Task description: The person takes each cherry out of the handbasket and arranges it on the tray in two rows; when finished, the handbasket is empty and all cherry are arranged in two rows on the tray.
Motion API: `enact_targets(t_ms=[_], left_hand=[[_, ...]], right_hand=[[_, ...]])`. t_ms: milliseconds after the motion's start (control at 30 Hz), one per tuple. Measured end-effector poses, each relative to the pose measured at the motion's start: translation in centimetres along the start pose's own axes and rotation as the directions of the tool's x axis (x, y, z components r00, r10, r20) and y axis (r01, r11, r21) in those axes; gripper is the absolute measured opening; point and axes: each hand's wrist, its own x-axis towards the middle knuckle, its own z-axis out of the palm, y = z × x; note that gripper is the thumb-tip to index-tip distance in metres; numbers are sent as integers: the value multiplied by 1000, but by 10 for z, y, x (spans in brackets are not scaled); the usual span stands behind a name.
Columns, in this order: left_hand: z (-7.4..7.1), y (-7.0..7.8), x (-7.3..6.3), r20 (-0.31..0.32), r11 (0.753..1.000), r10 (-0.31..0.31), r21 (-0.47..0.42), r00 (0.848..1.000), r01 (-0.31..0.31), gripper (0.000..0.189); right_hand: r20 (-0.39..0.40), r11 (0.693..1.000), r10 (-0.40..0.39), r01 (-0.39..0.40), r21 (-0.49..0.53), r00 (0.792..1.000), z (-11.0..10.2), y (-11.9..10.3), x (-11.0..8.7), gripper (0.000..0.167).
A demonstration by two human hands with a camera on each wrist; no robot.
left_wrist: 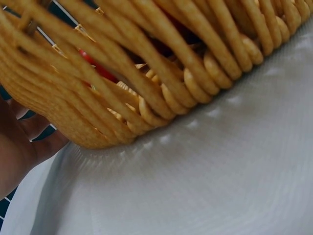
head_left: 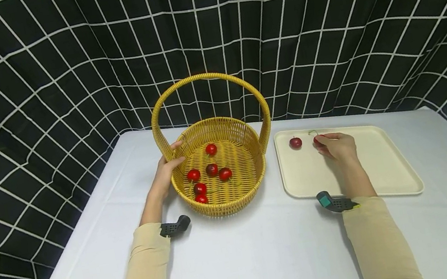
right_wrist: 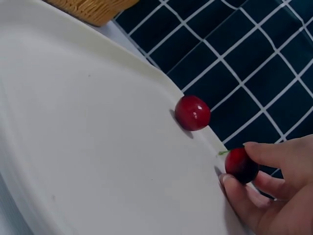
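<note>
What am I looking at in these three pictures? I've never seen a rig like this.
There is no robot here: a person works bare-handed. The wide picture comes from a camera worn on the head, looking forward and down; the close-ups come from the left-wrist camera and the right-wrist camera. On the white tablecloth stand a yellow woven basket, with six red cherries inside, and a cream tray, with one loose cherry on it. The left hand grips the basket at its side. The right hand, over the tray, pinches another cherry. Behind hangs a black, white-gridded cloth.
</note>
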Motion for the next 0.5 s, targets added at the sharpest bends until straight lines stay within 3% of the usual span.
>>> enact_targets(t_ms=[267, 500], left_hand=[[1, 0, -1, -3, 1000, -5, 2, 1000, 5, 52], [1, -1, 0, 1, 1000, -4, -7, 1000, 4, 52]], right_hand=[[-29, 988, -43, 39, -148, 999, -1, 2, 1, 19], [-36, 983, -45, 37, -181, 998, -3, 3, -1, 32]])
